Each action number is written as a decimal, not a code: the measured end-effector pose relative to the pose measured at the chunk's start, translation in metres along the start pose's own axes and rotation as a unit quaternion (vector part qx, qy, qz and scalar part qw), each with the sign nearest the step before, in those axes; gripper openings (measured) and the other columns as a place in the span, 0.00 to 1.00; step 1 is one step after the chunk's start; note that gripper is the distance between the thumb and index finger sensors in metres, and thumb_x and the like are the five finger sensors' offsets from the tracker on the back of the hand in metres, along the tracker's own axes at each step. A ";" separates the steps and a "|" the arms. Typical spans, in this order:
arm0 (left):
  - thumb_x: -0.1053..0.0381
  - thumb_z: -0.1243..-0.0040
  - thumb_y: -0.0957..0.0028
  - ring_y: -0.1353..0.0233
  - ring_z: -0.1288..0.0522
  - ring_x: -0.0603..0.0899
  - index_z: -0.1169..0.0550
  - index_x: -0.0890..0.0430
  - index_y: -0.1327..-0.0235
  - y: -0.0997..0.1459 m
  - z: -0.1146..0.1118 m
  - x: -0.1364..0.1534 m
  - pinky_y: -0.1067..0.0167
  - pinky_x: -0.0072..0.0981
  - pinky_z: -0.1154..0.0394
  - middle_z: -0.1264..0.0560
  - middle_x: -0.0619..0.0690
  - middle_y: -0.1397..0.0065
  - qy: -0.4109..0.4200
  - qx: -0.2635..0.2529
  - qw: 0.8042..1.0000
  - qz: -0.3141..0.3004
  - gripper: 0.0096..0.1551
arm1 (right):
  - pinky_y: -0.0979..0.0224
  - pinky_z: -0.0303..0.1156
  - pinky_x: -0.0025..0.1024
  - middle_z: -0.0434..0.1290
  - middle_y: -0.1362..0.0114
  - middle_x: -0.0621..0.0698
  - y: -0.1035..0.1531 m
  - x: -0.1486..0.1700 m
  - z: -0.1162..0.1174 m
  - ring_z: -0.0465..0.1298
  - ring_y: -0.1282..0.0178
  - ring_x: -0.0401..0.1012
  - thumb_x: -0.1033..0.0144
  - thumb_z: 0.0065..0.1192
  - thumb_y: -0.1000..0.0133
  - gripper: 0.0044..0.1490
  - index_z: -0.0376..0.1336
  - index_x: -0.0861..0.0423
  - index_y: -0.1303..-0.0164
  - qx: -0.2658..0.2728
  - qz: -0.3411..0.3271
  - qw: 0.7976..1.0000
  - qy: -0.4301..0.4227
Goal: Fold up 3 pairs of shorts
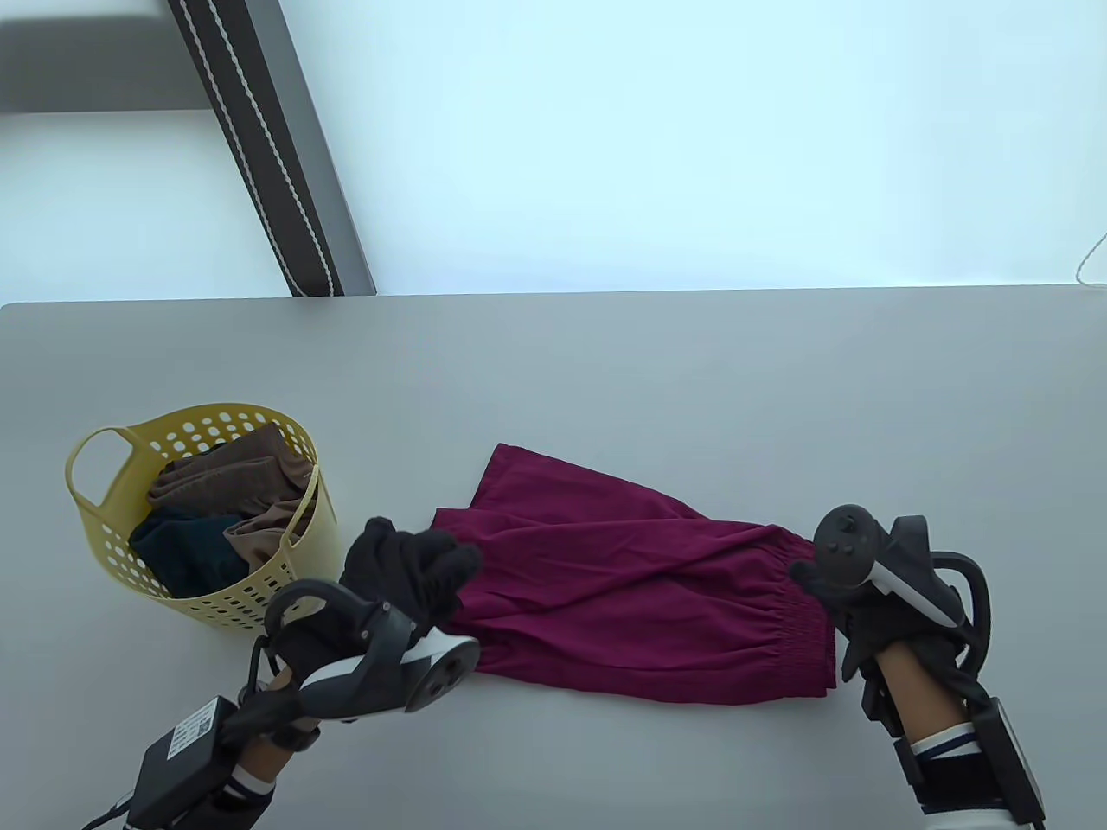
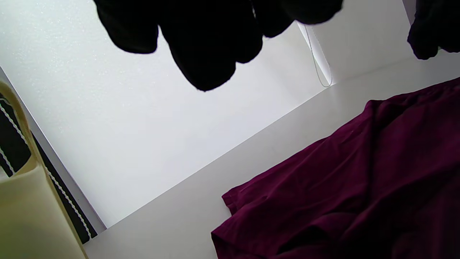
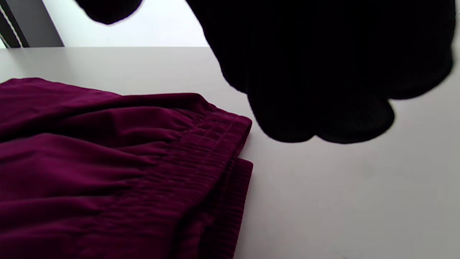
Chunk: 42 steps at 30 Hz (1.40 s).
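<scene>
A yellow basket [image 1: 285, 562] holding brown and dark garments sits just left of the maroon shorts [image 1: 631, 588], spread mid-table. The left hand [image 1: 406, 571] hovers, loosely curled, over the leg hems, holding nothing; the right hand [image 1: 852, 605] hangs relaxed beside the waistband. Bare table [image 1: 692, 380] stretches beyond.

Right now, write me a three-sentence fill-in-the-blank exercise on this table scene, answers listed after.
1. The shorts lying on the table are ____ in colour.
2. The yellow basket stands to the ____ of the shorts in the table view.
3. The elastic waistband lies nearest the person's ____ hand.

Answers: maroon; left; right
</scene>
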<state>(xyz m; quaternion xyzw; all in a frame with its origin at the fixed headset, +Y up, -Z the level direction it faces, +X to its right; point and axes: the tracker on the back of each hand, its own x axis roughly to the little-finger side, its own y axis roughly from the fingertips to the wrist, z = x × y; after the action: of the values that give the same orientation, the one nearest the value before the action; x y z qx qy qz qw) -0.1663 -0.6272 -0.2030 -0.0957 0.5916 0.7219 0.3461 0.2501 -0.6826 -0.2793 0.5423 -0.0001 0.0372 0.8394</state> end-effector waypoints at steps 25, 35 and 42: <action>0.42 0.53 0.49 0.33 0.19 0.48 0.39 0.43 0.31 0.018 -0.075 -0.027 0.27 0.54 0.27 0.28 0.42 0.27 -0.165 0.061 0.984 -0.015 0.30 | 0.63 0.82 0.37 0.78 0.58 0.66 -0.057 0.021 0.046 0.86 0.69 0.41 0.52 0.65 0.51 0.50 0.56 0.75 0.32 0.056 0.191 0.966 -0.165; 0.42 0.54 0.49 0.33 0.19 0.48 0.39 0.43 0.31 0.013 -0.090 -0.015 0.27 0.54 0.27 0.28 0.42 0.27 -0.172 0.078 0.982 0.001 0.31 | 0.52 0.80 0.42 0.77 0.46 0.59 -0.023 0.045 -0.010 0.85 0.59 0.45 0.59 0.68 0.50 0.40 0.60 0.63 0.31 0.258 0.179 0.912 -0.265; 0.42 0.54 0.49 0.33 0.19 0.48 0.39 0.43 0.31 0.014 -0.089 -0.018 0.27 0.54 0.27 0.28 0.42 0.27 -0.175 0.077 0.982 -0.006 0.31 | 0.51 0.79 0.43 0.78 0.44 0.59 -0.002 -0.029 -0.090 0.85 0.59 0.46 0.61 0.69 0.50 0.38 0.61 0.63 0.32 0.388 0.109 0.906 -0.127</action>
<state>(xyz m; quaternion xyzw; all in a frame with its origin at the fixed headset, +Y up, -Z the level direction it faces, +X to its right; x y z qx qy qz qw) -0.1859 -0.7165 -0.2070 0.0553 0.5751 0.6780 0.4544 0.2181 -0.6034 -0.3199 0.8219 -0.1517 0.0562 0.5461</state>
